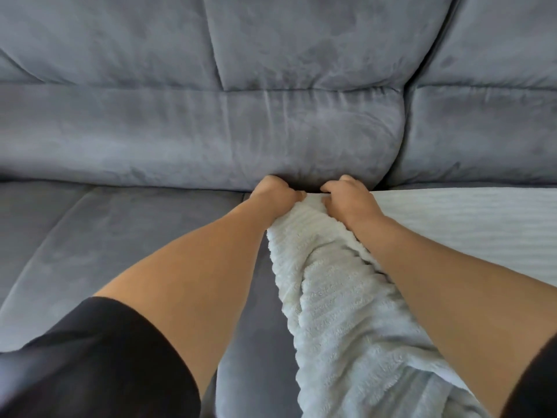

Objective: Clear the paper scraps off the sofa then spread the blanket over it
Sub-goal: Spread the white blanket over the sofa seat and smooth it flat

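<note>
A white ribbed blanket lies bunched in a thick fold down the middle of the grey sofa; its right part lies flat over the right seat. My left hand and my right hand are side by side at the crease between seat and backrest. Both are closed on the blanket's far edge. No paper scraps show on the visible sofa.
The sofa's grey back cushions rise right behind my hands. The left seat cushion is bare grey fabric. My black sleeves fill the lower left and lower right corners.
</note>
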Available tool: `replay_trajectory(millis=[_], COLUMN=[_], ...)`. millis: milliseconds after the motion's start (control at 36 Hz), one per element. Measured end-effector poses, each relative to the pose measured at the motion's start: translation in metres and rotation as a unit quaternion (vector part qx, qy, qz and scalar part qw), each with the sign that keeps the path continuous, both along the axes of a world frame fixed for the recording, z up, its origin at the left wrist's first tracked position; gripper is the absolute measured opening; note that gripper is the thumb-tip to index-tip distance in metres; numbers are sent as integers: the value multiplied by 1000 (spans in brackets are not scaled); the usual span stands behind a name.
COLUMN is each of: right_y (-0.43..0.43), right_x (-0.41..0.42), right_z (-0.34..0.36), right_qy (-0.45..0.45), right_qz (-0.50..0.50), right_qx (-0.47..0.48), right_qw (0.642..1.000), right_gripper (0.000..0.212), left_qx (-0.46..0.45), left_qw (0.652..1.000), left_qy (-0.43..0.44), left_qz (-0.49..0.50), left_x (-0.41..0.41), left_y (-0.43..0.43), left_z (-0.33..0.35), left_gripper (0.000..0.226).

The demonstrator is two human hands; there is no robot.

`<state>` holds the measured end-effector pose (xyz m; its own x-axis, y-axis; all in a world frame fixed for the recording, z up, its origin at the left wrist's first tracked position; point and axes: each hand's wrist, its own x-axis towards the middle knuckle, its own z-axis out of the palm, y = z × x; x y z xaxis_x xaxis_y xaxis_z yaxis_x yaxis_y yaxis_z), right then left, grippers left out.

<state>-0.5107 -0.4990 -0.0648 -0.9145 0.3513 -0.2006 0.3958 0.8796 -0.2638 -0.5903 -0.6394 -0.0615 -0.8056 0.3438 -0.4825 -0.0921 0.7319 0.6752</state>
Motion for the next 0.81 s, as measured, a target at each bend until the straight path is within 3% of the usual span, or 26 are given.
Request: replay_trajectory(millis=[111,222,278,333,389,472,556,611,667,722,806], right_y=[-15,-15,-14,-14,-13,-8,-2,0,2,1,3], right_x=[-2,-3,-2,1,2,0,0,1,1,0,0], right_z=[4,-6,-16,-23,-24,-20,-18,-19,-20,-21,-23], right_qy=[6,33,62,87,100,91,89,105,121,128,128], right_qz=[1,-42,-76,-87,-91,-89,-67,-68,-75,-81,-84], right_qx=[79,40,10,-7,-32,-66,-90,-105,-113,-113,-103], right_qw=[997,998,995,992,990,990,990,987,983,982,983], right_gripper=[11,18,18,19,16,9,10,13,15,15,14], left_qx=[61,142,229,312,369,448,522,535,509,439,262], left_qw=[996,979,940,880,833,774,735,738,766,819,928], left_qy=[-39,-118,-238,-353,-410,-445,-420,-398,-380,-359,-262], left_qz=[47,84,85,56,28,45,106,101,95,89,40], left_x=[-1,-3,-3,4,16,37,46,48,44,35,16], left_y=[-5,-16,-33,-56,-74,-84,-78,-69,-63,-61,-66], left_z=[-5,1,7,7,3,-8,-13,-10,-6,1,21], left_gripper=[42,24,16,26,33,38,24,11,8,8,48])
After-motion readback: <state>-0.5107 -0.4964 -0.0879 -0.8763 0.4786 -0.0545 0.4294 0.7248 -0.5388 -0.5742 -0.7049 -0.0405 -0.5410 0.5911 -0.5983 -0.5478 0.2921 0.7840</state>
